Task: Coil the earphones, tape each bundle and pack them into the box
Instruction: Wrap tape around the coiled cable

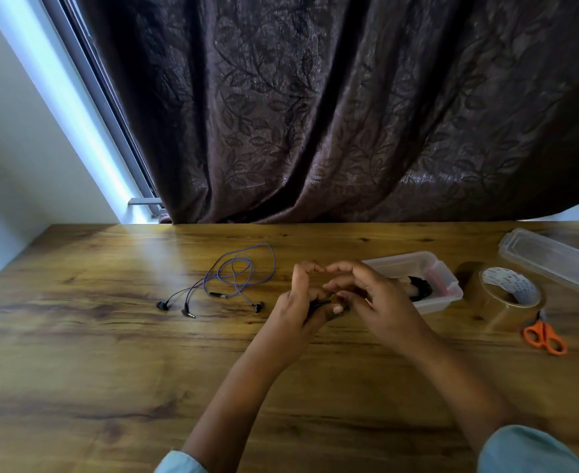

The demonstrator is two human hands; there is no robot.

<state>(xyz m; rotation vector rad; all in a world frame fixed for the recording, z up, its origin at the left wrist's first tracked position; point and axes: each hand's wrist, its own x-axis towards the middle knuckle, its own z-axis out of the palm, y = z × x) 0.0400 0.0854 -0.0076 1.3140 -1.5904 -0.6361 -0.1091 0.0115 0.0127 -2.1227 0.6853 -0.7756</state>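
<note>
My left hand (300, 302) and my right hand (370, 298) meet over the middle of the wooden table, both curled round a small black earphone bundle (320, 304) that is mostly hidden between the fingers. A purple earphone (233, 274) lies loose and uncoiled on the table to the left of my hands. Just right of my hands stands a clear plastic box (428, 268), with a dark coiled bundle (421, 288) inside it. A roll of brown tape (508, 298) stands right of the box.
Orange-handled scissors (545, 336) lie in front of the tape roll. The clear box lid (550, 259) rests at the far right. A dark patterned curtain (315, 114) hangs behind the table's far edge.
</note>
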